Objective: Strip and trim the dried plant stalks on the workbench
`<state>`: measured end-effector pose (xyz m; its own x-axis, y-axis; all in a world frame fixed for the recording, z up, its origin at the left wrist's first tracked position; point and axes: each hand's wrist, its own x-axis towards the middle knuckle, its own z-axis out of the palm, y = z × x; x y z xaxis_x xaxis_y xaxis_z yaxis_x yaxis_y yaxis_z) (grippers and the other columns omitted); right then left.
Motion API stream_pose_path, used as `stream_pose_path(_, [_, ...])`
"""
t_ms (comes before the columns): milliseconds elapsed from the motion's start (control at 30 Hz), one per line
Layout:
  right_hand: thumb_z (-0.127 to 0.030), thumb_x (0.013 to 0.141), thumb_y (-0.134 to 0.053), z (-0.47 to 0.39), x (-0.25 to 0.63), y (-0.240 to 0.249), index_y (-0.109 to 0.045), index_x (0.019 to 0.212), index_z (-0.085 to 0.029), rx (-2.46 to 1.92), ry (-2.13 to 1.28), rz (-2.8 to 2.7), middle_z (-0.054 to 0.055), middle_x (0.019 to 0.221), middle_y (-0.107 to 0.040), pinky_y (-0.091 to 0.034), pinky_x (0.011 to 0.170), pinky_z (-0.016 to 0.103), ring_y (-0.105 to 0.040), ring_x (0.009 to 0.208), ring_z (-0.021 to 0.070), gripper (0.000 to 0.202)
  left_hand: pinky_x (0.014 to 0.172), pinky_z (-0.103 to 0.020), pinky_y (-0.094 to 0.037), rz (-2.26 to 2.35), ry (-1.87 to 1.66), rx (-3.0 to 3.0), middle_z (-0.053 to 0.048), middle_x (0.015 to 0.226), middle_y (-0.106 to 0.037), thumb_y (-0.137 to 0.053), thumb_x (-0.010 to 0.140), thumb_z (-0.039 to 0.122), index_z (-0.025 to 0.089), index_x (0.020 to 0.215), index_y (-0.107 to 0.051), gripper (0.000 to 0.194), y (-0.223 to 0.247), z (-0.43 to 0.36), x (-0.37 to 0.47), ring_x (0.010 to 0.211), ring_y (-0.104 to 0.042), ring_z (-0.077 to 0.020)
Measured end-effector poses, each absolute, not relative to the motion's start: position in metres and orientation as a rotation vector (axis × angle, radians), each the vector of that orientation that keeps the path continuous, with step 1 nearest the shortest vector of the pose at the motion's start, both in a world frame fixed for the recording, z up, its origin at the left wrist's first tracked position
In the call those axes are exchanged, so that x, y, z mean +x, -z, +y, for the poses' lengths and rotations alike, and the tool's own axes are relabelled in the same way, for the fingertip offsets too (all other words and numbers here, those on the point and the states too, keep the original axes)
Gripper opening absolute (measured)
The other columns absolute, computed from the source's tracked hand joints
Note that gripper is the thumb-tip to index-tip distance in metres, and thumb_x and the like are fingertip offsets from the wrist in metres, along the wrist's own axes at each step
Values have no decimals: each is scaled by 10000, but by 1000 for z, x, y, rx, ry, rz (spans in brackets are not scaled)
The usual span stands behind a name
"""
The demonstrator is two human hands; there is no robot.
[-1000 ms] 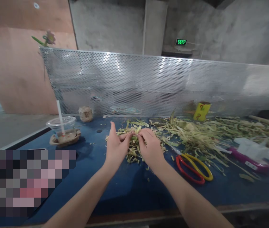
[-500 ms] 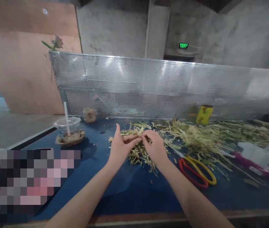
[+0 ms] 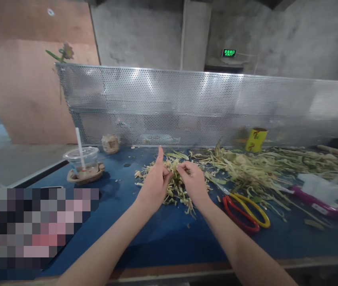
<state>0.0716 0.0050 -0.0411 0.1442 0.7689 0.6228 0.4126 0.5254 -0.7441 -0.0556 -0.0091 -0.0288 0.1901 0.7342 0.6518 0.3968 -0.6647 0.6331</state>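
A loose pile of small pale yellow-green plant pieces (image 3: 183,197) lies on the blue table, with both hands over it. My left hand (image 3: 154,183) has one finger pointing up while its thumb and other fingers are pressed together. Close beside it, my right hand (image 3: 193,178) pinches with thumb and fingertips just above the pile. Whatever sits in either pinch is too small to make out. Red-and-yellow-handled scissors (image 3: 246,214) rest to the right of my right forearm, their blades among dry stalks.
A heap of dry leaves and stalks (image 3: 246,171) spreads across the right. Further right lies a purple-and-white tool (image 3: 318,200). Behind stand a yellow tube (image 3: 256,140) and a perforated metal screen (image 3: 163,95). On the left are a plastic cup with a straw (image 3: 81,159) and a jar (image 3: 110,143).
My left hand has turned so one finger stands more upright. The fingertips of both hands, close together before, are slightly further apart. The view has shifted a little.
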Motion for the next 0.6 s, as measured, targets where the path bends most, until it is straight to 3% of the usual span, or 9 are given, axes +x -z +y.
stream_pose_path(100, [-251,737,-474,5,69,41,-462,566,-190,-1049,-438,-1424,-19,572,-465,-339,583,250,-442,580,139,182,787,-295,-377,1054,-1487,2095,-5,663,-538,-482,780,192,145,1368,-123,691,29,-12,-54,720,-505,-179])
stream_pose_path(300, [-265,730,-462,6,69,41,-449,564,-186,-1015,-489,-1409,-31,547,-430,-340,542,232,-417,546,121,184,856,-321,-362,1013,-1523,2163,6,626,-485,-467,785,176,193,1235,-407,454,30,-15,-53,753,-514,-181])
stream_pose_path(600, [-277,722,-436,9,65,43,-429,541,-185,-1048,-489,-1372,-35,529,-417,-332,516,230,-400,517,114,204,904,-376,-346,1134,-1448,2534,-25,691,-544,-381,817,149,138,978,-523,214,38,-12,-53,798,-529,-167])
